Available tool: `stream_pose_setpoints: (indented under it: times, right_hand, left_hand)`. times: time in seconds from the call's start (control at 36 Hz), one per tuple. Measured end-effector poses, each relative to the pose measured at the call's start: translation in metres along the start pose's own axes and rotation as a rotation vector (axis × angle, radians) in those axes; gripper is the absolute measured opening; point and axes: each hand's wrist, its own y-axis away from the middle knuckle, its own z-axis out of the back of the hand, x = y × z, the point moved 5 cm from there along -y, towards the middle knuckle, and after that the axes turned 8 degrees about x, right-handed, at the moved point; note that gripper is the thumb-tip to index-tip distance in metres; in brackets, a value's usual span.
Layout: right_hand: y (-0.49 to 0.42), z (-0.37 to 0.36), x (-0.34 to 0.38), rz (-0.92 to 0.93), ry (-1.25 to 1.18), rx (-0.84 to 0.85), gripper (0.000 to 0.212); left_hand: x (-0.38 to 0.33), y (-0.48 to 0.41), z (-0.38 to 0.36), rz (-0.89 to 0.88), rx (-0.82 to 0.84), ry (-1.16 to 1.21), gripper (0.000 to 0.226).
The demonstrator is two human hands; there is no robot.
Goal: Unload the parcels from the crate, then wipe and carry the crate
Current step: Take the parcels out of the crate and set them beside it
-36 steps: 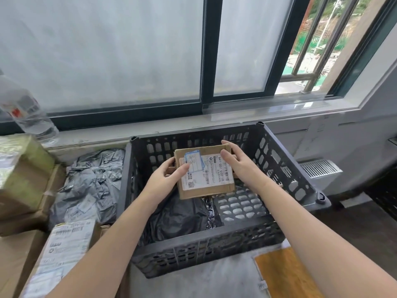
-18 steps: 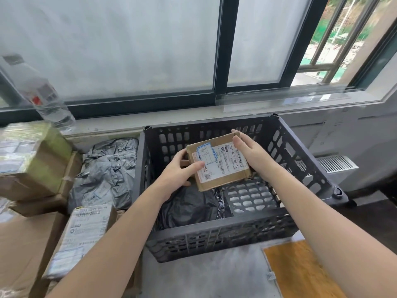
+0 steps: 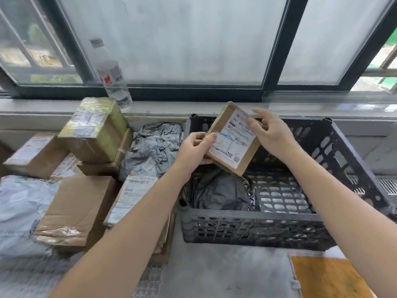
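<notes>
Your left hand (image 3: pixel 194 148) grips the box (image 3: pixel 233 137) by its lower left edge, and your right hand (image 3: pixel 269 132) pinches its upper right side. You hold it tilted above the crate (image 3: pixel 335 151), over a grey bag (image 3: pixel 219 190) lying inside.

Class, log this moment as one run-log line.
left hand: holds small box | right hand: on box | crate: grey bag inside
</notes>
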Motion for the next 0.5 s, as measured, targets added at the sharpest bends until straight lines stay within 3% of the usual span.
stream_pose_setpoints:
  times: [0.25, 0.5]
  right_hand:
    - [0.003, -0.061, 0.013, -0.138, -0.729, 0.098, 0.069]
    - [0.002, -0.069, 0.053, -0.043, -0.832, 0.21, 0.076]
  left_hand:
    - [0.002, 0.021, 0.017, 0.039, -0.118, 0.22, 0.04]
    - [-0.006, 0.04, 0.04, 0.024, -0.111, 0.134, 0.039]
